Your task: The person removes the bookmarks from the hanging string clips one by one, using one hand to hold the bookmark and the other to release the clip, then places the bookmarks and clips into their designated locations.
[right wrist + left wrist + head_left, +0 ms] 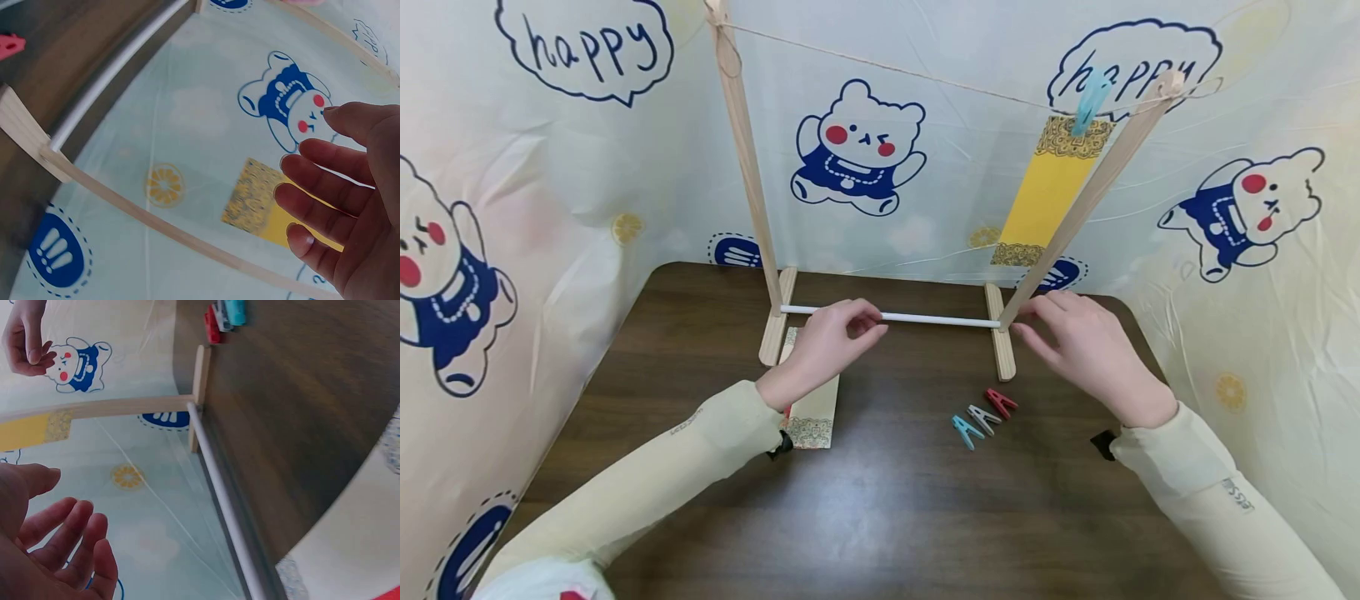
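Observation:
My left hand (831, 337) hovers near the white rod (936, 319) of a wooden stand, its fingers loosely bent with nothing in them. Beside the stand's right post (1093, 192) is my right hand (1086, 350), also holding nothing; the right wrist view shows its relaxed fingers (325, 209). A string (887, 64) runs between the tops of the posts. From it a yellow patterned card (1049, 196) hangs by a light blue clothespin (1091, 102), close to the right post. Pale patterned cards (815, 408) lie on the table, partly hidden by my left forearm.
On the brown table (880, 517) in front of the stand's right foot (1000, 346) lie a red clothespin (1001, 403), a grey one and a blue one. The left post (745, 158) rises behind my left hand. Cloth printed with bears (857, 150) surrounds the table.

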### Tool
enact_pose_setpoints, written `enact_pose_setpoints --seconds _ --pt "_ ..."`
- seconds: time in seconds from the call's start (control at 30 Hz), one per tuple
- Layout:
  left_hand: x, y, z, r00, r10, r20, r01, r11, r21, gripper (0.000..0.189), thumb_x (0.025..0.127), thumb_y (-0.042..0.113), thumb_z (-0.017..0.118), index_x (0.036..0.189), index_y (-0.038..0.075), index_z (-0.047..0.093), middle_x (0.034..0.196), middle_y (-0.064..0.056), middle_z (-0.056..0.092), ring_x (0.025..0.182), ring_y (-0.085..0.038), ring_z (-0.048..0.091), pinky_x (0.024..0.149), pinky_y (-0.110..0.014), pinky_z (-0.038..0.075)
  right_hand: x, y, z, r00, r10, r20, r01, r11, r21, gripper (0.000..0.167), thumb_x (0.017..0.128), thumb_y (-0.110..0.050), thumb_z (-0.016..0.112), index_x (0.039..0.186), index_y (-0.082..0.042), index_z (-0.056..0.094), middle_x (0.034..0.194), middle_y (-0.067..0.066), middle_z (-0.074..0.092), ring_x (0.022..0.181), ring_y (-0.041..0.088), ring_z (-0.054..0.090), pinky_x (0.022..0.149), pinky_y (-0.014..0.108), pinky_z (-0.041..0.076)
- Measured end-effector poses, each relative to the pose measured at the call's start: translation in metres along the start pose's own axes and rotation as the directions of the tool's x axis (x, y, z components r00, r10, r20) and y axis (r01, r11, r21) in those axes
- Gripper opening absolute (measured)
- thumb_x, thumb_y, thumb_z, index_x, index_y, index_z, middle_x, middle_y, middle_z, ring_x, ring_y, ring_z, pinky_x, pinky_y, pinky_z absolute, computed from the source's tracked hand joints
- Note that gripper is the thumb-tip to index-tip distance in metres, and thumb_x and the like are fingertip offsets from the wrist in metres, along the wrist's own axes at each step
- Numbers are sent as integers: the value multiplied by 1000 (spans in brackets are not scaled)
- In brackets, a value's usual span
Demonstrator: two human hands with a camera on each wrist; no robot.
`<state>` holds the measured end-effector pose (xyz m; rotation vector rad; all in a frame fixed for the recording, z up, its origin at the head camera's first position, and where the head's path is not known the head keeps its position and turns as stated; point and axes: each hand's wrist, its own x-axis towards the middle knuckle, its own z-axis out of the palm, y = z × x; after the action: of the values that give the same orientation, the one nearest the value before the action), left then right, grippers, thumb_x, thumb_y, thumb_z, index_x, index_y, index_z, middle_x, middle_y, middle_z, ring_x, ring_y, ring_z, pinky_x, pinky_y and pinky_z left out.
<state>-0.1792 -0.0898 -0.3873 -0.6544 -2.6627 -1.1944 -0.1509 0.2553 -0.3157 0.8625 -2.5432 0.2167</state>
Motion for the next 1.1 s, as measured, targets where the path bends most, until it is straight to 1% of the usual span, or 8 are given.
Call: enact_pose_setpoints --seconds 0.17,0.37,0.5,0.67,0.9,1.1 --pt "14 10 3 999 27 -17 -27 999 -40 19 99 25 73 110 9 75 97 -2 73 88 -17 68 82 -38 56 7 5 -12 999 -13 -35 13 1000 3 17 90 -14 80 103 -5 72 94 11 72 82 34 68 70 53 55" --pt "30 21 8 999 47 -20 -48 994 -95 20 99 25 74 112 10 75 100 -2 74 91 -16 68 87 -41 56 16 9 -25 999 -15 -39 15 1000 2 18 90 -12 79 104 -4 72 93 12 71 81 32 66 69 50 55" --pt "39 28 10 998 55 -29 -58 992 -114 21 99 25 74 113 10 75 102 -2 74 90 -16 67 86 -37 56 22 11 -34 999 -9 -39 9 1000 5 18 91 -12 78 105 -2 71 94 14 71 83 33 67 73 52 55" --pt "51 36 14 997 68 -37 -73 986 -150 21 100 25 73 114 9 74 103 -2 74 90 -15 66 84 -33 55 31 13 -45 1000 10 -17 -10 1000 -1 19 93 -11 78 107 0 71 98 16 73 90 36 69 80 54 57" --pt "67 47 19 994 92 -55 -101 976 -194 22 101 25 71 117 9 73 104 -3 74 92 -16 67 85 -34 55 40 14 -61 999 32 -5 -32 999 -12 21 93 -9 78 110 1 70 102 20 73 93 38 69 83 57 56" --pt "83 54 23 992 96 -77 -113 960 -258 24 101 24 71 118 8 73 106 -4 74 94 -18 68 88 -39 56 48 17 -76 996 87 -6 -87 996 -25 22 95 -11 76 113 2 70 105 22 72 97 39 67 83 57 56"
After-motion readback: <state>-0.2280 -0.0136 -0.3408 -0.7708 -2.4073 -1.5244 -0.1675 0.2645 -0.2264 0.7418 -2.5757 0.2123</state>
